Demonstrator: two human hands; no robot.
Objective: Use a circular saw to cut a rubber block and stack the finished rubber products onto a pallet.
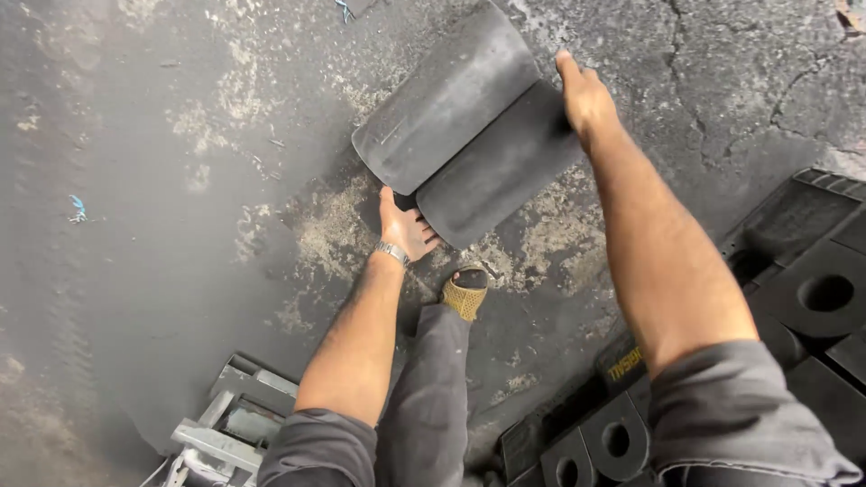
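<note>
Two dark grey curved rubber blocks lie side by side above the floor, tilted from lower left to upper right: the left block (446,99) and the right block (501,167). My left hand (404,225) is under their near ends, fingers gripping the bottom edge. My right hand (585,95) grips the far upper end of the right block. Both forearms are bare, and there is a metal watch (391,252) on the left wrist.
The floor is cracked, soot-dark concrete (180,180). My foot in a yellow woven sandal (465,293) stands just below the blocks. Black moulded rubber blocks with round holes (812,289) are stacked at the right. A grey metal frame (230,424) sits at bottom left.
</note>
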